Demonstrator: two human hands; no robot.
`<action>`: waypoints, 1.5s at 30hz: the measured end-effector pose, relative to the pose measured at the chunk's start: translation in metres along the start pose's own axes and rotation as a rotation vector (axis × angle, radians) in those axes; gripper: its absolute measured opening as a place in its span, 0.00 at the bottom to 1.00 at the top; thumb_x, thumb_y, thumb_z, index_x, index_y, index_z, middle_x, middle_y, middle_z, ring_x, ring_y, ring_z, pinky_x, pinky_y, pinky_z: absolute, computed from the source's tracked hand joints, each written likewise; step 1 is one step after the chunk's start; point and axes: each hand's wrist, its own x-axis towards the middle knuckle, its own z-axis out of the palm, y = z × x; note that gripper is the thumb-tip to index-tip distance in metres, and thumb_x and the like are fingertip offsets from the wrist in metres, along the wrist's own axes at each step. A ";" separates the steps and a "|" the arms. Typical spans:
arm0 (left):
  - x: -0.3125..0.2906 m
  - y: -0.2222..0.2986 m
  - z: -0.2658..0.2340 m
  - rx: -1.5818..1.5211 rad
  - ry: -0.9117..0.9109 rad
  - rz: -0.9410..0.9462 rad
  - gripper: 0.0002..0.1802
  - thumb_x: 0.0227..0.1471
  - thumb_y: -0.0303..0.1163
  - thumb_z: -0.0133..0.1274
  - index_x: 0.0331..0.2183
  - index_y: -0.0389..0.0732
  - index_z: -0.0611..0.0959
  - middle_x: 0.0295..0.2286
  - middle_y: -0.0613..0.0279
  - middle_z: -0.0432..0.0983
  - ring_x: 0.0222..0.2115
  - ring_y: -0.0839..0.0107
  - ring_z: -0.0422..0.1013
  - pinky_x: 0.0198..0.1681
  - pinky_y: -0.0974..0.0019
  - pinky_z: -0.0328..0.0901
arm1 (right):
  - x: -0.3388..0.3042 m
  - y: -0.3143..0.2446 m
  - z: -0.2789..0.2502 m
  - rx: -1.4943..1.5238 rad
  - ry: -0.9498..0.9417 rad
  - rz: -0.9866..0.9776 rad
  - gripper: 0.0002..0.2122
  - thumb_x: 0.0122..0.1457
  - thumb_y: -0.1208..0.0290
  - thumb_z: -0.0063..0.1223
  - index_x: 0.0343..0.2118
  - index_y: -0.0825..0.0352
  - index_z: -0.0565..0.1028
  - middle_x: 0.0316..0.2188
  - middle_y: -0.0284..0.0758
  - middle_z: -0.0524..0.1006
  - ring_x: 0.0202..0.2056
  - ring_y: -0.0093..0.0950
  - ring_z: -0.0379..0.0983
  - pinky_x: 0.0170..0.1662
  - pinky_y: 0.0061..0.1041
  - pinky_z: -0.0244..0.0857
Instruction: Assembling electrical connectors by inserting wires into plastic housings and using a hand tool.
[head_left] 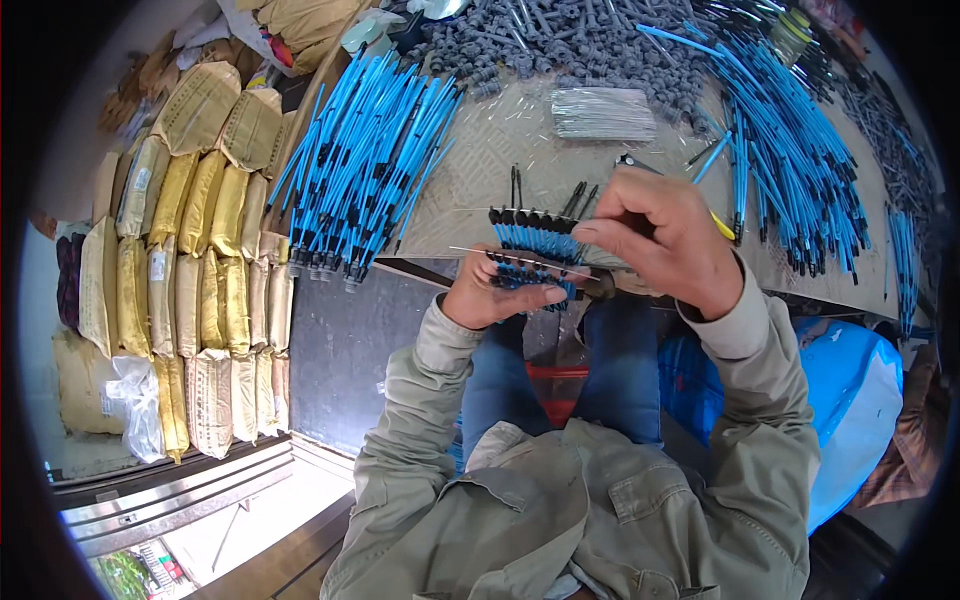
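The person is holding both arms in front of the body, the left arm (410, 400) and the right arm (765, 380) slanting inward. The left hand (482, 297) is lying lower, its fingers curling closed and its left thumb (535, 298) pointing rightward. The right hand (668, 232) is hovering higher, its right thumb (612, 242) pointing leftward below the bent index finger (618, 205); whether these two tips are meeting, the view is not showing clearly.

Dark grey floor (335, 350) lies left of the pale, patterned tabletop (460, 200). Farther left of the tabletop, tan and yellow sacks (205, 205) are stacked; toward its near-left side, daylight floods an opening (235, 530) edged with slats (180, 506).
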 end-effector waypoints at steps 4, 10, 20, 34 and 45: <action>0.000 -0.006 -0.002 0.058 -0.010 0.017 0.13 0.42 0.22 0.56 0.34 0.28 0.79 0.34 0.46 0.76 0.39 0.61 0.72 0.45 0.62 0.65 | -0.014 0.041 0.009 0.222 0.043 -0.003 0.12 0.54 0.73 0.48 0.39 0.73 0.71 0.34 0.41 0.73 0.35 0.30 0.71 0.38 0.22 0.63; 0.006 0.000 -0.002 0.011 -0.103 0.021 0.12 0.41 0.21 0.56 0.33 0.29 0.80 0.34 0.47 0.76 0.39 0.61 0.72 0.45 0.62 0.65 | -0.023 0.084 0.062 -0.171 -0.143 -0.142 0.27 0.55 0.69 0.45 0.58 0.64 0.53 0.57 0.42 0.56 0.58 0.35 0.52 0.59 0.30 0.47; -0.016 -0.028 0.007 -0.003 -0.121 0.100 0.13 0.45 0.22 0.51 0.36 0.29 0.79 0.40 0.46 0.73 0.37 0.62 0.73 0.39 0.66 0.69 | 0.008 0.087 0.074 -0.261 -0.383 -0.348 0.27 0.55 0.59 0.45 0.58 0.60 0.56 0.60 0.34 0.53 0.61 0.33 0.48 0.62 0.33 0.42; -0.022 -0.061 0.001 0.088 -0.118 0.270 0.15 0.47 0.17 0.48 0.40 0.30 0.76 0.44 0.43 0.69 0.44 0.60 0.69 0.39 0.68 0.70 | 0.003 0.078 0.074 -0.261 -0.380 -0.293 0.25 0.55 0.58 0.45 0.55 0.60 0.59 0.58 0.33 0.58 0.60 0.31 0.49 0.62 0.35 0.42; -0.027 -0.031 -0.006 0.369 -0.211 0.144 0.26 0.40 0.24 0.59 0.45 0.35 0.74 0.46 0.53 0.70 0.49 0.63 0.65 0.50 0.63 0.61 | -0.001 0.082 0.075 -0.076 -0.233 -0.193 0.18 0.58 0.63 0.43 0.51 0.60 0.64 0.52 0.38 0.65 0.53 0.40 0.60 0.56 0.34 0.53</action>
